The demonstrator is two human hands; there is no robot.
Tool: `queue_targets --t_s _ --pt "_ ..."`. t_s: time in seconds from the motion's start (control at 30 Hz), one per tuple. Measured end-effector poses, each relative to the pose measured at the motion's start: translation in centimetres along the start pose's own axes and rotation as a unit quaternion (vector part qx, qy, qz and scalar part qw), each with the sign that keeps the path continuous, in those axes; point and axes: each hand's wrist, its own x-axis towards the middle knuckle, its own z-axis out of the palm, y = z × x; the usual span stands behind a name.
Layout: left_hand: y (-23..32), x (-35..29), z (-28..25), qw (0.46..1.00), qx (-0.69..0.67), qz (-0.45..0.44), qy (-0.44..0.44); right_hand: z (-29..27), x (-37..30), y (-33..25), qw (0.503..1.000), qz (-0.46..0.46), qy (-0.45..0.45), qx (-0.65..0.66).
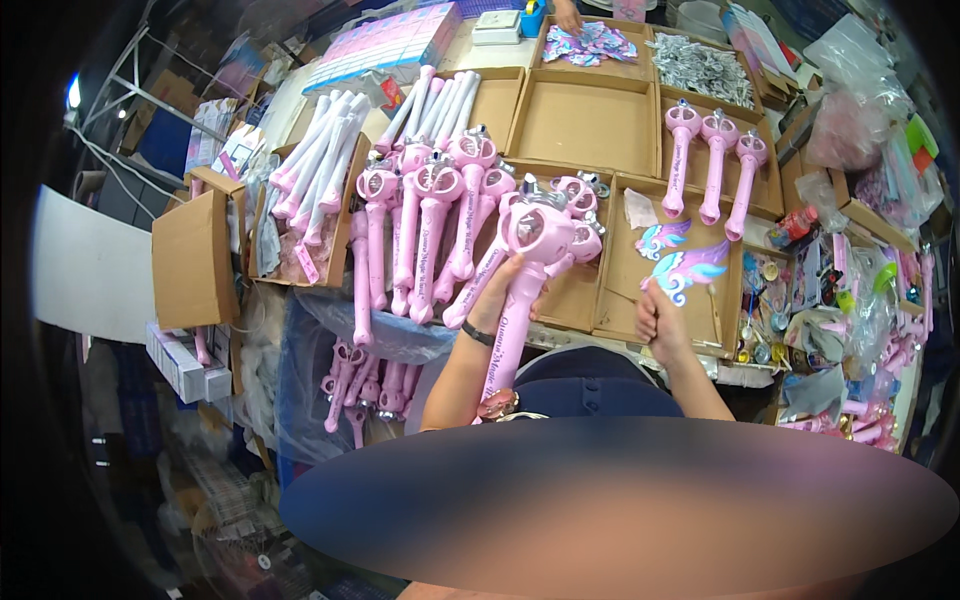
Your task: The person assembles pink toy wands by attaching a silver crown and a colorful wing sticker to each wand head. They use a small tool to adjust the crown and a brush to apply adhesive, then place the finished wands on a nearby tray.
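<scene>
My left hand (494, 293) is closed round a pink toy wand (516, 325), gripping it just below its round head. A silver crown-like piece tops the wand, which stands tilted close to my body. In my right hand (658, 322) a pink-and-blue wing piece (690, 270) is pinched by its lower end, apart from the wand. A smaller wing piece (660, 238) lies just beyond it in a cardboard tray (630, 292). Left of the held wand, many similar pink wands (432, 215) are heaped over cardboard trays.
White-and-pink sticks (325, 160) fill a box at the left. Three wands (718, 165) lie in a tray at the right, near silver parts (703, 70). Another person's hand (568, 16) touches a pile of wing pieces (590, 45) at the far side. Clutter (820, 330) crowds the right.
</scene>
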Motion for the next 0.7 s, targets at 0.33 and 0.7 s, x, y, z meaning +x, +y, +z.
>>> queue_targets --t_s 0.33,0.7 --pt "3.0 1.7 1.8 0.988 -0.070 0.120 -0.067 3.7 4.5 5.1 0.933 0.001 -0.262 -0.247" --pt "5.7 2.0 2.3 0.953 -0.034 0.298 0.040 8.3 3.9 4.9 0.816 -0.333 -0.070 -0.467"
